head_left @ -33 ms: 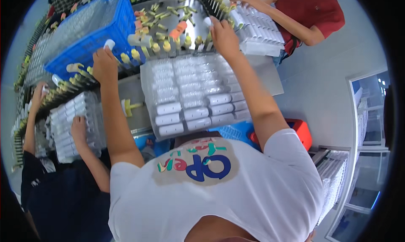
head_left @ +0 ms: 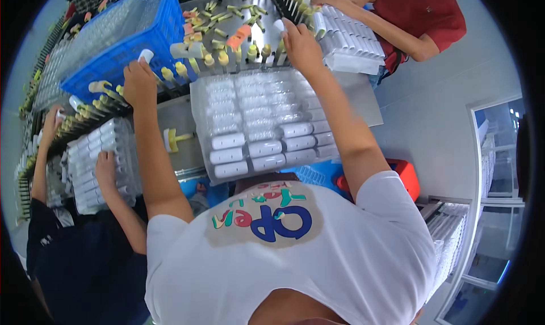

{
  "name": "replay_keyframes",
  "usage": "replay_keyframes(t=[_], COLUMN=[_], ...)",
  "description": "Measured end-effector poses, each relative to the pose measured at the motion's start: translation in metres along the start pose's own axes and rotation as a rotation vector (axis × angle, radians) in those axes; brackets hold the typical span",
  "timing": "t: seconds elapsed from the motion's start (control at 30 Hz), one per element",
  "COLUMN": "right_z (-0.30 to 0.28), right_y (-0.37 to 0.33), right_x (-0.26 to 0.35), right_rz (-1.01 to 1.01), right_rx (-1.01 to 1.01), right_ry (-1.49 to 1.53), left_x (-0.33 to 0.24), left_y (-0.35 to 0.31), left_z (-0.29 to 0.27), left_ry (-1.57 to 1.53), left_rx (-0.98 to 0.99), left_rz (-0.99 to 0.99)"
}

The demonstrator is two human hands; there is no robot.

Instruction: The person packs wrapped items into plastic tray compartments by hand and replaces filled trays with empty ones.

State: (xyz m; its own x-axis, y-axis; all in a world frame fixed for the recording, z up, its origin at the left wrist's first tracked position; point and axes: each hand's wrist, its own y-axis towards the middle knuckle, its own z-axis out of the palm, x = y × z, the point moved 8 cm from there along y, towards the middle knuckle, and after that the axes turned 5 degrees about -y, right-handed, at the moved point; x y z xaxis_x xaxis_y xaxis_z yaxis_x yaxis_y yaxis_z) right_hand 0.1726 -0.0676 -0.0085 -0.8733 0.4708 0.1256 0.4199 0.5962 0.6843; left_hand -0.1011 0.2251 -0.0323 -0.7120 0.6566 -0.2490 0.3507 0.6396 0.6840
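At the upper left we see a large blue plastic crate (head_left: 170, 27), filled with clear plastic, apparently stacked trays (head_left: 116, 33); it probably stands there to be within arm's reach. Mid-frame, a clear moulded compartment tray (head_left: 250, 105) lies between the forearms, likely so either side can reach it; its lower rows hold glossy white rounded plastic shells (head_left: 228, 140). At upper centre, a shiny metal pan (head_left: 264, 37) contains loose slim yellow-green pieces (head_left: 235, 11) with dark tips. Beyond the tray, the left hand (head_left: 139, 81) and the right hand (head_left: 301, 46) are each nearly closed, fingertips pinching a left white piece (head_left: 146, 55) and a right white piece (head_left: 279, 25), seemingly gripped sideways to leave one end free. We cannot tell whether either touches the yellow-tipped pegs (head_left: 181, 70) nearby.
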Motion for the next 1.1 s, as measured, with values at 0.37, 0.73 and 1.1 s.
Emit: replay_keyframes(t=[0.37, 0.73, 1.1], right_z=[-0.071, -0.085, -0.006], right_y=[-0.141, -0.140, -0.051], right_x=[0.064, 0.035, -0.132], right_rz=[-0.270, -0.056, 0.685], right_rx=[0.784, 0.668, 0.093], right_ry=[0.219, 0.473, 0.707], left_x=[-0.102, -0.138, -0.169], left_y=[-0.163, -0.183, -0.167], left_z=[-0.092, -0.085, -0.099], left_ry=[-0.518, -0.496, -0.965], left_rx=[0.675, 0.760, 0.834], left_rz=[0.261, 0.428, 0.304])
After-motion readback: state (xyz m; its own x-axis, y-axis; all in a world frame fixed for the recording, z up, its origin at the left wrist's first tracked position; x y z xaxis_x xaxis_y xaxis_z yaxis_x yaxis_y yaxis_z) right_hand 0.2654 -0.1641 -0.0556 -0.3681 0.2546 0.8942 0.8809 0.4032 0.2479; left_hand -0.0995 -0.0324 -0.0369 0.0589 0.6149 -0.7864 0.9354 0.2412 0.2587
